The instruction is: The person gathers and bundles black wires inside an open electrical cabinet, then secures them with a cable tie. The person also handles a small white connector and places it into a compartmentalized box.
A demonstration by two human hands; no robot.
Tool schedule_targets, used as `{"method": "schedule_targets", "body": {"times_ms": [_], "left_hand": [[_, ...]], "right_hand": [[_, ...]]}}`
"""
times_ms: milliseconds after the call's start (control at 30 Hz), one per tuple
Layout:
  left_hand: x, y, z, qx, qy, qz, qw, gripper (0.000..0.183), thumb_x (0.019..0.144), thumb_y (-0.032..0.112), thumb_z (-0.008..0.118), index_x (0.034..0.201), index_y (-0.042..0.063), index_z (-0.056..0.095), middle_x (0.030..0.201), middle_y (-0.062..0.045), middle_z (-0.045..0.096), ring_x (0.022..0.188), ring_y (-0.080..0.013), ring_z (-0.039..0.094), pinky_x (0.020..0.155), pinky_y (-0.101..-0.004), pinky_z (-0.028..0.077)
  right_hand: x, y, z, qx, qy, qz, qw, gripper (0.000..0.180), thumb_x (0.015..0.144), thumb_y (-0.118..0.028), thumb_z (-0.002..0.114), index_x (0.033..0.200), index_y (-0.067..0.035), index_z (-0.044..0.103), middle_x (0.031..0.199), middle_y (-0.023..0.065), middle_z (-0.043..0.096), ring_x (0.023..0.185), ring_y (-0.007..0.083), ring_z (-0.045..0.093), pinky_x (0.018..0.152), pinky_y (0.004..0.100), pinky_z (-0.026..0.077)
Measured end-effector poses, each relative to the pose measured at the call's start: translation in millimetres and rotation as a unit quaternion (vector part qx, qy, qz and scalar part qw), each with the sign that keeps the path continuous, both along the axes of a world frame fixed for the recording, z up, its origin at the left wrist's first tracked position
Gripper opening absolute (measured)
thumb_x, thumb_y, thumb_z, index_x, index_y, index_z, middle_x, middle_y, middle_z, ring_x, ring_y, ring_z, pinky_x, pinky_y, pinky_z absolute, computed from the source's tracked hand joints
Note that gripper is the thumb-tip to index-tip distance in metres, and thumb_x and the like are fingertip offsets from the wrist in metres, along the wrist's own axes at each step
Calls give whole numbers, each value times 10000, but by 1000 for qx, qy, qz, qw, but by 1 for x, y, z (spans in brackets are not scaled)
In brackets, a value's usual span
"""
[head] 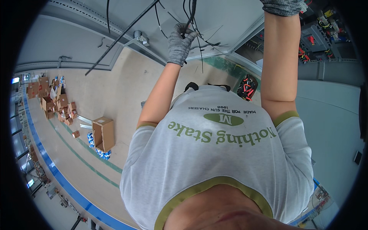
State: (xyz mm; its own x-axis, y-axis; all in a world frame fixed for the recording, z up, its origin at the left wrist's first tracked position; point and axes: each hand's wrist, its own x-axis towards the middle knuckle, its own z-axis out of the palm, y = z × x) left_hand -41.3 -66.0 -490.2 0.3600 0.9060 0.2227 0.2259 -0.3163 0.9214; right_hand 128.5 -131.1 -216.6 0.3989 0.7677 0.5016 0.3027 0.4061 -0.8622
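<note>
My left hand (180, 44), in a grey knit glove, is closed around a bundle of black cables (191, 17) at the top centre. Thin loose cable ends (201, 57) fan out below and to the right of it. My right hand (283, 6), also gloved, is raised at the top right. Its fingers are cut off by the picture's edge, so what it holds or touches is hidden. Close beside it, an electrical cabinet's interior holds a grey breaker (313, 40) with a red handle and several coloured wires.
A long black cable (120, 38) slants across the upper left, before a grey cabinet door (69, 43). A tool bag (247, 87) with red-handled tools stands on the floor near the cabinet frame (247, 33). An open cardboard box (107, 133) and piled cartons (61, 102) lie left.
</note>
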Motion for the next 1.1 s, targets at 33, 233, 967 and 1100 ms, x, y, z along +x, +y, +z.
{"method": "schedule_targets", "body": {"times_ms": [33,233,967,1100], "left_hand": [[1,-1,1,10,8,13,1000,360,760,215,824,1006,47,623,806,-43,663,722,-142,583,684,-310,492],[11,3,-6,-64,-12,-54,996,301,752,215,834,910,31,657,796,-36,663,750,-128,611,731,-289,516],[4,-38,1,-239,-121,-173,948,211,903,229,685,1049,79,703,853,33,682,634,-34,466,553,-207,388],[-5,-44,10,-150,-29,-194,969,284,891,253,693,1098,60,668,989,-13,685,846,-94,580,756,-251,482]], "right_hand": [[0,0,0,4,-2,1,1000,164,910,-151,611,920,11,639,752,60,637,612,112,596,560,253,500],[3,2,-1,3,2,21,1000,163,912,-147,607,919,12,638,753,64,640,611,115,593,563,255,500],[3,3,3,23,-1,46,999,170,911,-144,617,923,22,653,744,68,649,616,124,602,572,261,497],[4,-9,5,-4,0,32,999,160,897,-113,620,960,30,651,736,54,633,634,120,584,590,257,482]]}}
